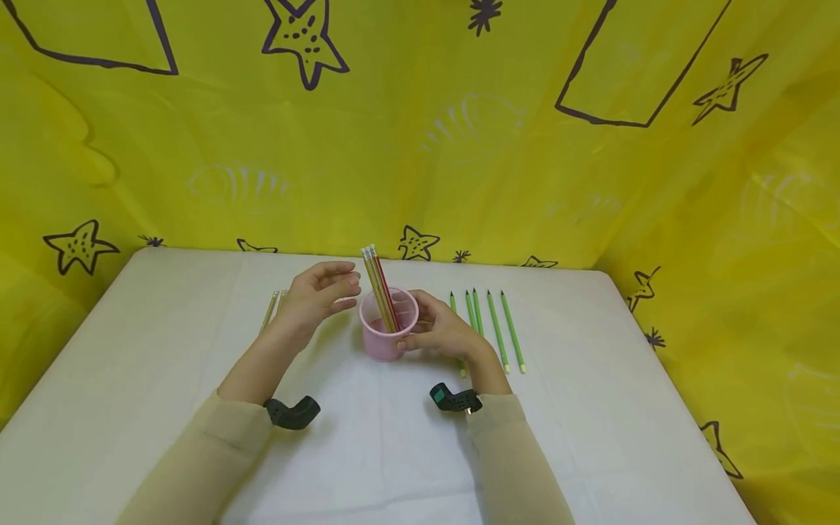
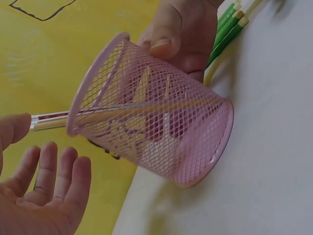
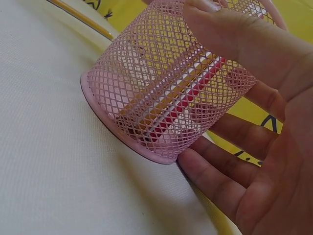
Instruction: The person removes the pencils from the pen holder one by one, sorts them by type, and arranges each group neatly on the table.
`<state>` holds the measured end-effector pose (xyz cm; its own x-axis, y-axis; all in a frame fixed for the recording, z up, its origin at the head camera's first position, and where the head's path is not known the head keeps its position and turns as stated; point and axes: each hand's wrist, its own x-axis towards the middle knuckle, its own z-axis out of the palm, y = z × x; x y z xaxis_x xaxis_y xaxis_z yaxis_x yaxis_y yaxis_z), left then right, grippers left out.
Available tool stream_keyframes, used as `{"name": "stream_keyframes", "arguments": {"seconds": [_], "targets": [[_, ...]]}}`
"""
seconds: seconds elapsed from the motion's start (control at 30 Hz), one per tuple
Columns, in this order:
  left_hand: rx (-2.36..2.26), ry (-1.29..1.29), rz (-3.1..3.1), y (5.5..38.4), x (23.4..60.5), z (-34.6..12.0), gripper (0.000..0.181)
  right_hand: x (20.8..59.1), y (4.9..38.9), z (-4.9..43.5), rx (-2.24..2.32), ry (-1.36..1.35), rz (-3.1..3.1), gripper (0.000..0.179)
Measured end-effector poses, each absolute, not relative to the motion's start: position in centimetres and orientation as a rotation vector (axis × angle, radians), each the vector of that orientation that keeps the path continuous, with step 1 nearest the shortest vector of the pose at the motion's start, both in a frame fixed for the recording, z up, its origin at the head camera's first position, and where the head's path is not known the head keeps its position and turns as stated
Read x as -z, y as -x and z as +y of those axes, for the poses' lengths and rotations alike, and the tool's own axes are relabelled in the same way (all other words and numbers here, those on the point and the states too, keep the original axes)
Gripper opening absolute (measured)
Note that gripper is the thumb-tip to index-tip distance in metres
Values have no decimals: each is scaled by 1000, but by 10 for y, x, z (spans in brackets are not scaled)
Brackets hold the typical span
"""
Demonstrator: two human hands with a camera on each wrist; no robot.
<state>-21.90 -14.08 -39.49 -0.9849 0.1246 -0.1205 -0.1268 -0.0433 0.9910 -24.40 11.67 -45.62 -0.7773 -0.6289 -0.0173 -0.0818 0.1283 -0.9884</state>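
My right hand point(image 1: 449, 332) grips a pink mesh pencil cup point(image 1: 383, 347) from its right side, thumb on the near wall and fingers round the far side. Yellow and red pencils point(image 1: 379, 288) lean inside the cup, their metal-banded ends sticking out over the rim. Left of the cup, my left hand point(image 1: 318, 297) has its fingers spread and loosely bent, with nothing held. In the left wrist view its thumb point(image 2: 14, 129) comes right up to the pencil ends. Through the mesh in the right wrist view, the pencils' lower ends point(image 3: 156, 128) reach the cup's base.
Several green pencils point(image 1: 495, 332) lie on the white-covered table point(image 1: 341, 452) to the right, points away from me. Yellowish pencils point(image 1: 267, 312) lie at the left, partly hidden behind my left hand. A yellow patterned cloth point(image 1: 394, 146) hangs behind the table and along its sides.
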Motion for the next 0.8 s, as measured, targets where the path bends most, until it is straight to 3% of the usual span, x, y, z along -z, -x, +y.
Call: {"name": "stream_keyframes", "arguments": {"seconds": [0.8], "targets": [[-1969, 98, 2177, 236, 405, -116, 38, 455, 245, 118, 1691, 720, 1984, 76]]}}
